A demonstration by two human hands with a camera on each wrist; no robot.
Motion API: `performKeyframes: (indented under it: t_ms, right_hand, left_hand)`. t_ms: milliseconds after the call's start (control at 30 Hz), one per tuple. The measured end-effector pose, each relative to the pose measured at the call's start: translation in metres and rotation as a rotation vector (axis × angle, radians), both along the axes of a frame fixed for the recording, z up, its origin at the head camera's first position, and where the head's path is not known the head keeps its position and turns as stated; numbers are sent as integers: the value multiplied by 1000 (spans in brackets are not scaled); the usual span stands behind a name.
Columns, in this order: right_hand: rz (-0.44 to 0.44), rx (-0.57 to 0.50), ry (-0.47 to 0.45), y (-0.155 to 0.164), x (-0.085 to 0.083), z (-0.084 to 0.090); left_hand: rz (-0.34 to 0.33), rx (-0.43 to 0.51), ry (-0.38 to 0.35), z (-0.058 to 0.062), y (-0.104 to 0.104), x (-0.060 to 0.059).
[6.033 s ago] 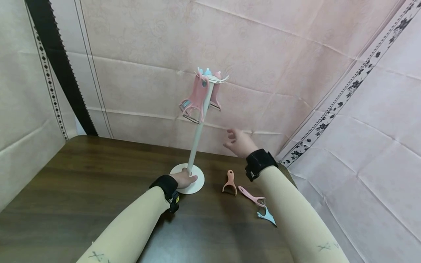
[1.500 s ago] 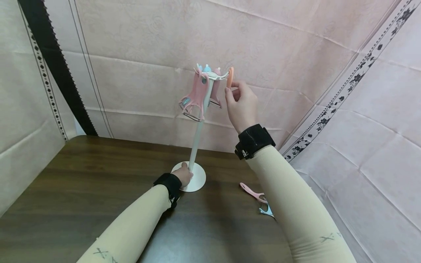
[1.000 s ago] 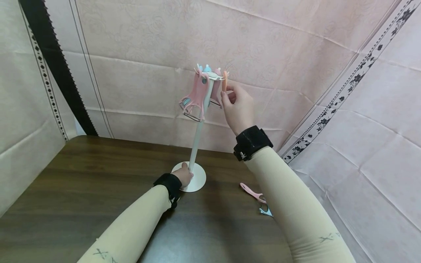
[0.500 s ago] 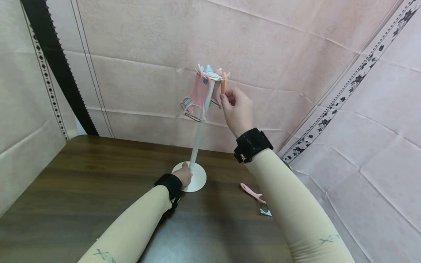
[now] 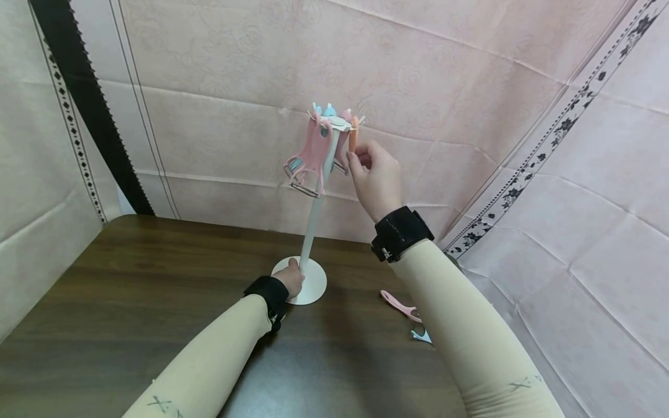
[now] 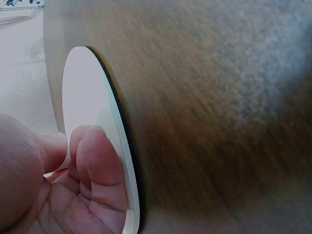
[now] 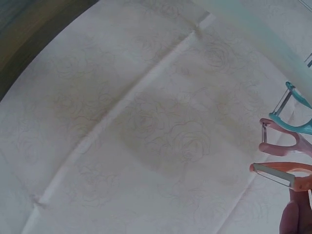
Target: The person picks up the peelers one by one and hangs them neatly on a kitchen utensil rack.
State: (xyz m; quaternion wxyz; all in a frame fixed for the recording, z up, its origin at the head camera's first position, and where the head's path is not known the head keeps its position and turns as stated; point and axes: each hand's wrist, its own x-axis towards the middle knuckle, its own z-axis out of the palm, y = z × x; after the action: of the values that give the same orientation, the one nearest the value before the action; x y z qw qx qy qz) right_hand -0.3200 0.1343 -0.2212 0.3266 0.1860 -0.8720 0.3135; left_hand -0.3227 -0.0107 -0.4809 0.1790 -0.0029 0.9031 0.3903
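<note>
A white stand (image 5: 313, 223) with a round base (image 6: 87, 92) rises from the wooden table. My left hand (image 5: 290, 277) grips the foot of its pole; in the left wrist view, curled fingers (image 6: 100, 161) lie over the base, with the pole hidden. At the top, my right hand (image 5: 380, 177) pinches an orange peeler (image 5: 353, 134) between thumb and fingers. The top of its handle is at a hook on the rack's right side. Pink peelers (image 5: 313, 148) hang from other hooks, a blue peeler (image 7: 297, 117) among them. The orange blade (image 7: 274, 174) shows in the right wrist view.
A pink peeler (image 5: 399, 305) and a light blue peeler (image 5: 421, 335) lie on the table (image 5: 157, 290), the blue one partly hidden by the right forearm. Pale patterned cloth (image 5: 235, 116) hangs behind and at both sides.
The orange peeler lay on the table six seconds ago. Since then my right hand has lifted it to the rack, moved it left onto a hook and lowered slightly. The left hand stays at the pole.
</note>
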Motion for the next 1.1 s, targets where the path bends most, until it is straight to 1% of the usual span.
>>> performKeyframes:
  t_ms: [100,333,400,467,567,633,767,867,1000,1100]
  right_hand:
    - [10,7,-3,4,-1,-3]
    - [8,34,42,26,-4,-14]
    - [-6,44,30,35,-3,-18]
    - [-27,76,0,44,-3,-23]
    - [-59,138,-105,59,-3,-34]
    - [-77,203,-193,71,-3,-44]
    - [-98,362,-377,96,-3,-70]
    - [-86,469,-512,114,-3,-89]
    - [-62,564,-673,132,-2,-110]
    - [-54,638,-775,142,1,-125]
  left_hand:
    - [3,1,-7,0,0,0]
    - [0,-3,-7,2,0,1]
    - [1,3,-19,2,0,0]
    - [2,10,-31,3,0,1]
    - [-8,16,-28,5,-1,2]
    - [-19,13,-10,7,-2,4]
    - [-38,2,20,11,-3,8]
    - [-31,9,13,14,-3,10]
    - [-16,28,4,14,-3,10]
    - [-11,37,0,13,-2,9]
